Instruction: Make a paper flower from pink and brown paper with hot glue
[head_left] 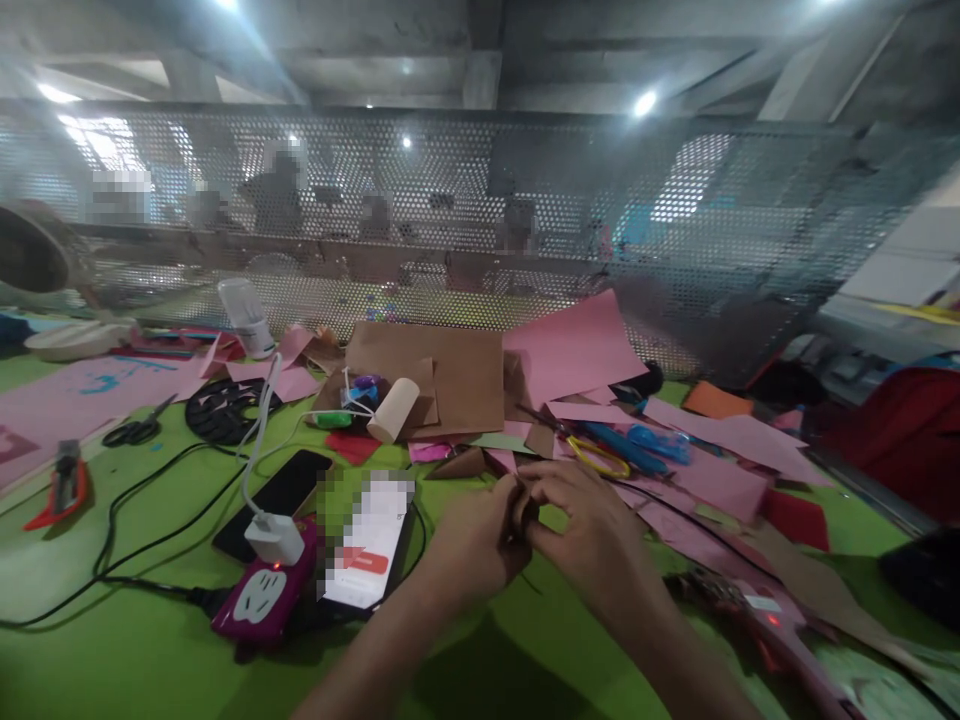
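Observation:
My left hand (476, 540) and my right hand (581, 515) meet over the green table (480, 665). Between their fingers is a small curled piece of brown cardboard (520, 512), mostly covered by the fingers. The left hand is closed around it, its thumb on top. With thumb and fingertips, the right hand pinches its other side. Just beyond the hands lie brown and pink paper scraps (459, 463) and yellow-handled scissors (598, 456). Left of my left hand, a lit phone (367, 545) lies screen up.
A purple power strip (262, 600) with a white charger (274, 538) sits beside a dark phone (274, 500). An orange cutter (66, 485) and dark scissors (139, 425) lie left. A pink glue gun (795, 630) lies right. A brown cardboard sheet (465, 375) and perforated screen (450, 160) stand behind.

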